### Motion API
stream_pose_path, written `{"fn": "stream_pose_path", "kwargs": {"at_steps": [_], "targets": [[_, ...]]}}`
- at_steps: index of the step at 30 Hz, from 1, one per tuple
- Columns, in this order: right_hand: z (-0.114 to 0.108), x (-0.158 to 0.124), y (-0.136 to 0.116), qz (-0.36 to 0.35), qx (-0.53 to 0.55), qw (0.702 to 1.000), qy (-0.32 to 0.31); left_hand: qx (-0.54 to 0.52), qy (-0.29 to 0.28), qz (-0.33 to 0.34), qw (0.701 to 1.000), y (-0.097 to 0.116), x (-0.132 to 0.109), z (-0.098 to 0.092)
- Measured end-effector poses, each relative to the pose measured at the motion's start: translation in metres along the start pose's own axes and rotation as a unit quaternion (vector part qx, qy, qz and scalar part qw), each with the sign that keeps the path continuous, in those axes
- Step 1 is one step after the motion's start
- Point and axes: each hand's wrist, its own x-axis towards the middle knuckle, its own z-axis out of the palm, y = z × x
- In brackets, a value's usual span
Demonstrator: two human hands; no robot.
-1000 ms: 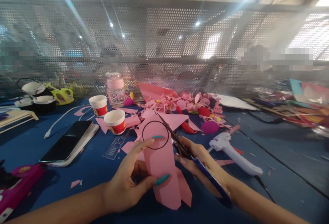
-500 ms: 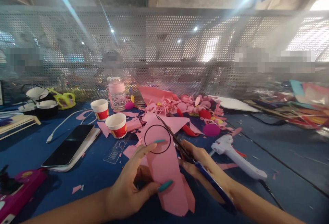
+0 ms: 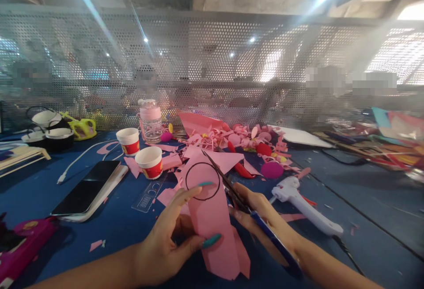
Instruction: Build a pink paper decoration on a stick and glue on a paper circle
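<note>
My left hand [image 3: 174, 231] pinches a pink paper strip [image 3: 215, 222] between thumb and fingers, its teal nails lying on the sheet. A black circle outline is drawn near the strip's far end. In my right hand [image 3: 265, 218] are blue-handled scissors [image 3: 268, 231], gripped with the blades pointing away and to the left. The blades lie along the right edge of the paper, by the circle. Another pink piece shows beneath the strip. Fingers inside the scissor handles are partly hidden.
Two paper cups [image 3: 149, 161], a phone [image 3: 86, 187] and a clear stencil ruler [image 3: 147, 194] lie to the left. A white glue gun [image 3: 308, 205] rests at the right. Behind are pink scraps [image 3: 212, 138], a bottle [image 3: 150, 121] and a perforated metal screen [image 3: 212, 59].
Hands, strip and scissors keep almost the same pose. The whole view has shifted only slightly.
</note>
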Motion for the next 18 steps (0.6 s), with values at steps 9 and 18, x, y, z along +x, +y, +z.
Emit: {"fn": "stream_pose_path", "kwargs": {"at_steps": [9, 18], "targets": [[-0.0014, 0.0020, 0.0052, -0.010, -0.020, 1.000, -0.009, 0.030, 0.012, 0.032, 0.999, 0.0048, -0.0006, -0.0012], [-0.0013, 0.0035, 0.0038, -0.009, -0.018, 1.000, -0.011, 0.066, 0.031, 0.065, 0.995, 0.0089, -0.0002, -0.0023]]}}
